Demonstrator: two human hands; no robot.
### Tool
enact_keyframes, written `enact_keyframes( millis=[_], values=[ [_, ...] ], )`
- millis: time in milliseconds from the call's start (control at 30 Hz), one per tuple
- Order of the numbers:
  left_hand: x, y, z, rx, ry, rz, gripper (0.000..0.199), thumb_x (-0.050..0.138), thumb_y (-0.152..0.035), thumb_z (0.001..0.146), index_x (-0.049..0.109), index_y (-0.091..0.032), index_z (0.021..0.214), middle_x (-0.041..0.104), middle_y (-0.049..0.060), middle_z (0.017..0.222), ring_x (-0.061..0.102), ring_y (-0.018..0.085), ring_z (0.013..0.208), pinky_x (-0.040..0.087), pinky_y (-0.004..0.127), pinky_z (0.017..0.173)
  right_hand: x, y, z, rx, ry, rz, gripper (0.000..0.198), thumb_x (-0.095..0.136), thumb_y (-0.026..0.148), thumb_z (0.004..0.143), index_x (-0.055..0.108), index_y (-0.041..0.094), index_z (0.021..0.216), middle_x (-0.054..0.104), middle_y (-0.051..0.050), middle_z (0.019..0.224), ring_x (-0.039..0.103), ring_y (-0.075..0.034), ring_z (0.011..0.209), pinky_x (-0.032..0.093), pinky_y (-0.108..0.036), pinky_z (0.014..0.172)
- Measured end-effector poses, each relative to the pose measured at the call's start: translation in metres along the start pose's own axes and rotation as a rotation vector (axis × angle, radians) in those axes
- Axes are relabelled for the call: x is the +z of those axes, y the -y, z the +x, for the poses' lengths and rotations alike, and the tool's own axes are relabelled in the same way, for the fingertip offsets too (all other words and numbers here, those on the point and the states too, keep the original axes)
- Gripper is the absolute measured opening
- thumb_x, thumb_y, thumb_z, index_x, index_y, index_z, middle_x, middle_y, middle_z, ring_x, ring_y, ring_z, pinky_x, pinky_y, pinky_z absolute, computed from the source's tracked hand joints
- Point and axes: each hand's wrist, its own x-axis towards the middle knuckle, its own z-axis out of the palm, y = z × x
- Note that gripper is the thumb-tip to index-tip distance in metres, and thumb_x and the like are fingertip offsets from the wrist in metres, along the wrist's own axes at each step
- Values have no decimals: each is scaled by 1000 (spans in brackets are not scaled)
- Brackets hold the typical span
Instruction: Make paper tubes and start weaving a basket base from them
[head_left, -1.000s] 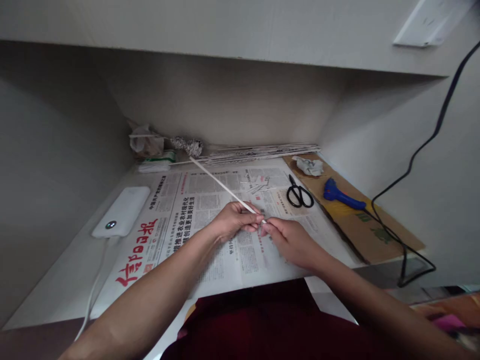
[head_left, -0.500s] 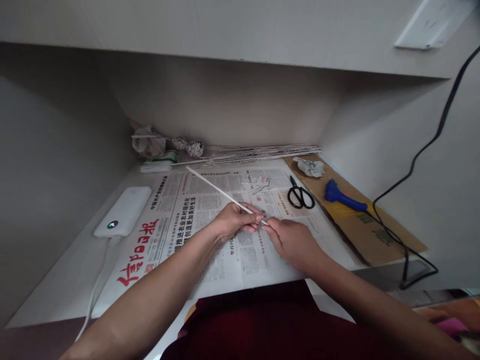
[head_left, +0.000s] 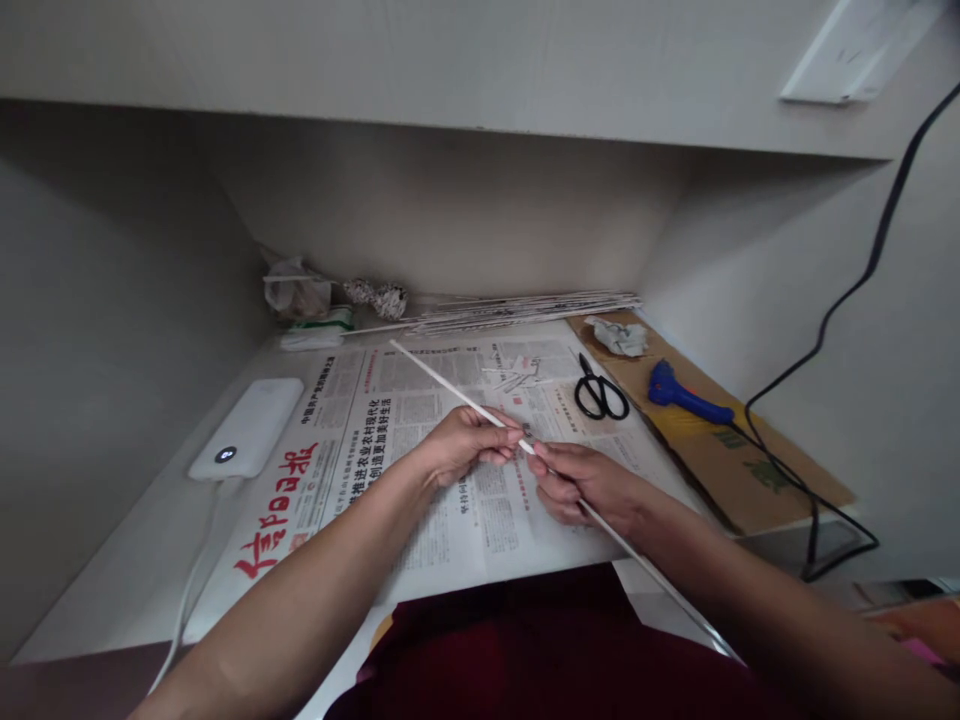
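One white stick, maybe two end to end, slants above the newspaper; left hand and right hand pinch it close together, probably to keep this middle part steady.

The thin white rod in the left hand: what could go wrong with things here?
The rod looks slim, so it might bend where the left hand pinches it. The black cord loops past the near edge of the cardboard; an arm might snag it and drag the blue glue gun.
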Motion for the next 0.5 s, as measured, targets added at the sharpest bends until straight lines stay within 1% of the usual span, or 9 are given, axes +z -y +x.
enact_keyframes(
  millis=[67,100,167,233,267,333,433,467,500],
  values=[
    [0,-1,0,-8,4,-7,24,82,-22,63,73,-11,82,67,2,66,60,6,55,48,16,53,0,0,-1,22,61,51,35,41,55,92,47,22,80,33,9,47,32,-8,37,28,-23,39],
    [0,-1,0,-12,14,-1,24,82,-22,64,73,-10,83,67,3,66,60,6,55,48,16,53,1,0,-2,1,45,-6,36,40,54,92,49,21,83,36,8,48,34,-9,38,30,-23,40],
    [-1,0,0,-17,26,22,25,82,-23,64,72,-10,84,68,4,68,61,6,57,49,16,54,3,2,-3,-97,-68,-249,35,42,52,92,54,20,86,46,4,54,42,-10,45,34,-25,46],
    [-2,0,1,-17,10,39,27,82,-23,64,72,-10,85,68,4,68,61,7,57,50,17,55,5,3,-3,-223,-217,-532,30,50,48,90,56,20,82,53,1,64,47,-11,56,37,-25,53],
    [-2,0,1,-16,-6,41,28,82,-23,64,73,-10,86,68,4,67,61,7,57,50,17,55,5,4,-4,-251,-261,-622,29,52,47,89,56,20,79,54,0,66,48,-12,58,37,-25,54],
    [-3,0,1,-15,-35,33,28,83,-23,63,73,-10,85,67,3,65,60,6,56,49,17,54,5,6,-5,-194,-232,-614,33,45,48,91,55,20,77,51,1,61,45,-11,54,36,-25,52],
    [-3,0,1,-23,-32,12,27,83,-23,63,72,-10,83,66,2,64,59,6,55,49,17,53,4,7,-8,-18,-66,-421,40,31,53,95,51,21,82,42,5,49,39,-11,42,35,-26,46],
    [-3,0,1,-25,-26,11,26,83,-23,63,72,-10,83,66,2,64,59,6,54,49,17,52,4,8,-8,-31,-75,-435,39,33,53,95,51,21,82,43,4,50,40,-11,43,35,-26,47],
    [-3,1,1,-27,-18,14,26,82,-23,63,72,-10,83,66,3,65,60,6,55,49,16,52,5,8,-7,-91,-126,-503,36,39,52,93,51,21,80,47,3,54,43,-12,47,36,-26,49]
  ],
)
